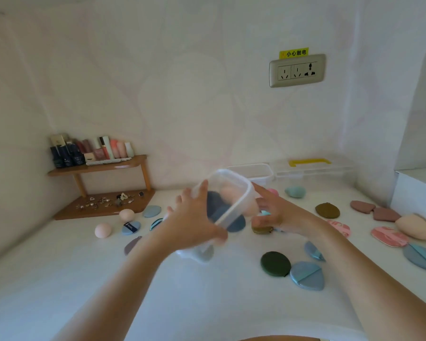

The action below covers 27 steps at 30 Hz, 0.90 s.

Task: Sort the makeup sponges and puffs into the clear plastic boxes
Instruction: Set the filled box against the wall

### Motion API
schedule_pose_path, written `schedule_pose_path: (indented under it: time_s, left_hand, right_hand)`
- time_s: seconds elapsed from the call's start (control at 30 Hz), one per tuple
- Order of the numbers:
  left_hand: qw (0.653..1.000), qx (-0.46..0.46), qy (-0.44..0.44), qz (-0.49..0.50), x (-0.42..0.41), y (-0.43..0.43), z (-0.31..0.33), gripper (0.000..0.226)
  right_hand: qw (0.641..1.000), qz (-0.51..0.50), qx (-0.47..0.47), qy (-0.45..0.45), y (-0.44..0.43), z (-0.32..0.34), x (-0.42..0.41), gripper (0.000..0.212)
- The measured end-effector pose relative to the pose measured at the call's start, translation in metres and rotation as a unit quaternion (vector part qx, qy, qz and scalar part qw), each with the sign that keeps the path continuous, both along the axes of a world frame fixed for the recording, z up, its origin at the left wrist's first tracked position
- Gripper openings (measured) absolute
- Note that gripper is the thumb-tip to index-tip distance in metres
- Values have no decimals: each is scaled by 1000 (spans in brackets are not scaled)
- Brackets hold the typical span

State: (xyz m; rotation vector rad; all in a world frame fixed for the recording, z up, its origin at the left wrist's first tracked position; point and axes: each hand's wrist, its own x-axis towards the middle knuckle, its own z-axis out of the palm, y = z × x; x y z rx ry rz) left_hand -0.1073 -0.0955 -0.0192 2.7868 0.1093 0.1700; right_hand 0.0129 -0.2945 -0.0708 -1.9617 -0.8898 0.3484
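**Over the middle of the table: box up in both hands**

Head view. Above the white table (59, 279), the clear box (234, 206) is lifted off the surface and tipped, with its mouth turned up and towards the camera. Its long axis runs from near-left to far-right, spanning the gap between the two hands. Inside I make out a pink sponge (231, 195) and dark blue puffs (213, 205). Blur hides any count.

Left hand (194, 220): wrapped on the near-left wall, fingers up the side, thumb by the near corner. It carries the box.

Right hand (274, 214): fingers spread against the far-right wall. I cannot tell whether it clasps or merely steadies.

Loose stock lies on both sides:
- Left of the box: pink egg sponges (103, 230) and light blue puffs (131, 227).
- Right of the box: an olive puff (261, 229) just below the right hand, a dark green puff (275, 264) nearer me, and more puffs further right.

Spare clear boxes (251, 171) sit by the back wall.

Judgement: sorting is partway. The right hand is nearer most of the loose pieces, so I would leave the box to the left hand and free the right to pick, olive puff first.
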Motion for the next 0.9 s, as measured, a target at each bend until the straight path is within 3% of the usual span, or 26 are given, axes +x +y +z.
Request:
schedule_pose_path:
  time_s: [0.07, 0.17, 0.23, 0.5, 0.63, 0.9]
  left_hand:
    - [999, 1, -53, -6, 14, 20, 24, 124]
    - [992, 89, -87, -12, 49, 48, 54, 124]
    - [989, 128, -71, -21, 75, 65, 63, 122]
    - [981, 189, 45, 19, 146, 104, 36, 115]
    - [977, 183, 110, -3, 166, 120, 14, 115]
    - [963, 182, 188, -62, 200, 124, 3, 111]
  right_hand:
    - [998, -64, 13, -22, -1, -2, 4, 78]
    - [973, -200, -45, -103, -7, -20, 18, 80]
    - [954, -233, -99, -159, -11, -30, 22, 72]
    - [948, -226, -149, -166, -7, -34, 20, 73]
    - [941, -212, -219, -150, -7, -38, 25, 82]
    - [934, -212, -246, -147, -3, -38, 25, 82]
